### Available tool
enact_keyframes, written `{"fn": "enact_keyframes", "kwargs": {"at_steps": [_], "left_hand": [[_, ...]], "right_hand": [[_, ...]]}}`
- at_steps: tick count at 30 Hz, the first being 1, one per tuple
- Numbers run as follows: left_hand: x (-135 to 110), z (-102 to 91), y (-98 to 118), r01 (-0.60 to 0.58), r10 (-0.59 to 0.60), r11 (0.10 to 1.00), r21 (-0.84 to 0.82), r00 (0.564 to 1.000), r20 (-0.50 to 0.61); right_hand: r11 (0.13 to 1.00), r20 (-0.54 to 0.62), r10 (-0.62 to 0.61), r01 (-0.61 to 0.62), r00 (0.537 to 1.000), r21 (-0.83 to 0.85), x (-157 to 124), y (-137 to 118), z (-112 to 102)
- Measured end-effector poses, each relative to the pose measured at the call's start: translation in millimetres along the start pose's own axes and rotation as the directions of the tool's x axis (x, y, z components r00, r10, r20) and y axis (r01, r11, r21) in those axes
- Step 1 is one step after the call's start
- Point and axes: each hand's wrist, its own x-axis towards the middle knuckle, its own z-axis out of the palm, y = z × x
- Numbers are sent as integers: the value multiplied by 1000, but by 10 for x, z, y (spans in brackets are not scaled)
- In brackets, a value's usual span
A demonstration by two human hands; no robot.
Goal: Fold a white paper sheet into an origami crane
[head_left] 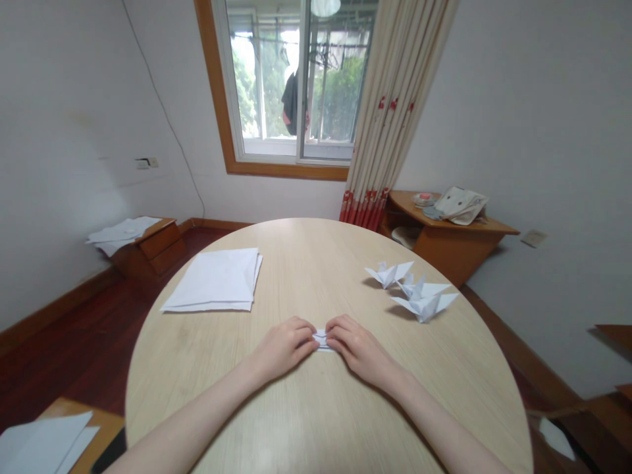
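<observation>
Between my two hands, near the middle of the round table (pixel 306 263), lies a small piece of folded white paper (pixel 322 340). My left hand (pixel 291 343) pinches its left edge with thumb and fingers. On the opposite edge, my right hand (pixel 356 343) has its fingers closed in the same way. The fingers cover both ends of the paper, so only its creased middle shows. Farther off to the right stand folded paper cranes (pixel 423 303), their wings spread. A stack of white paper sheets (pixel 212 282) rests to the left, apart from my hands.
Behind the table are a window (pixel 296 85) and a long curtain (pixel 390 99). A wooden corner cabinet (pixel 454 243) with a cloth bag (pixel 461 204) stands at the right. At left is a low wooden cabinet (pixel 160 247) with papers; more white sheets (pixel 47 444) lie at lower left.
</observation>
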Motion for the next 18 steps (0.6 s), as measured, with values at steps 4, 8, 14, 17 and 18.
{"fn": "enact_keyframes", "kwargs": {"at_steps": [4,8,14,17,18], "left_hand": [[5,11,3,-44,42,995,84,999,26],[6,15,5,-65,59,990,123,997,49],[5,-2,22,40,-41,998,38,999,31],[2,3,27,89,-89,996,19,996,27],[1,6,29,98,-99,995,14,995,26]], "right_hand": [[1000,24,4,-5,1000,18,3,21,16],[1000,35,11,-11,999,21,-2,40,22],[999,44,17,-19,999,49,-1,21,13],[998,31,38,-40,999,54,5,6,34],[997,22,57,-58,998,51,8,3,47]]}}
